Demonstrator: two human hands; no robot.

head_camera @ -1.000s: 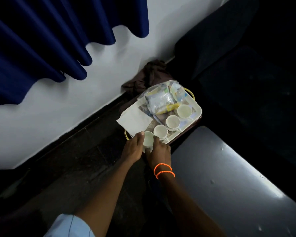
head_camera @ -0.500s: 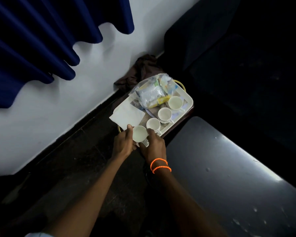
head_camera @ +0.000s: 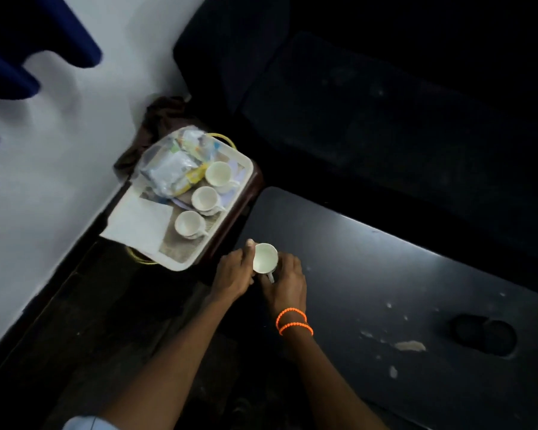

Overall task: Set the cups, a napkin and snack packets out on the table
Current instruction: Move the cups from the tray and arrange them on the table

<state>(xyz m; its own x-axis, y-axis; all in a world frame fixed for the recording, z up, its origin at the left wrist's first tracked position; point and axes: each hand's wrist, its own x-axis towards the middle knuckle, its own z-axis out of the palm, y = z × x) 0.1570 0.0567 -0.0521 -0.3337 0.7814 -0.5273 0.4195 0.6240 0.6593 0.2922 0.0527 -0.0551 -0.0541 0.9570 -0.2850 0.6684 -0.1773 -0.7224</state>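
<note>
A white cup [head_camera: 264,258] is held between both hands over the near left corner of the dark table [head_camera: 385,274]. My left hand [head_camera: 235,273] grips its left side, thumb up along the rim. My right hand [head_camera: 288,282], with orange bead bracelets at the wrist, curls round its right side near the handle. Three more white cups [head_camera: 189,224] [head_camera: 205,198] [head_camera: 218,173] stand in a row on the white tray [head_camera: 180,260]. A white napkin [head_camera: 137,226] lies on the tray's near left part, and a clear bag of snack packets [head_camera: 171,169] lies at its far end.
The tray rests on a dark stool beside a white wall [head_camera: 59,150]. A brown cloth [head_camera: 162,119] is bunched behind it. The table has pale scuffs and a recessed cup holder [head_camera: 485,335] at its right. A dark seat [head_camera: 385,103] is beyond; a blue curtain [head_camera: 13,57] hangs top left.
Both hands lifted the nearest cup off the tray and carried it right, to above the table's corner. Three cups are left on the tray. The view swung right.
</note>
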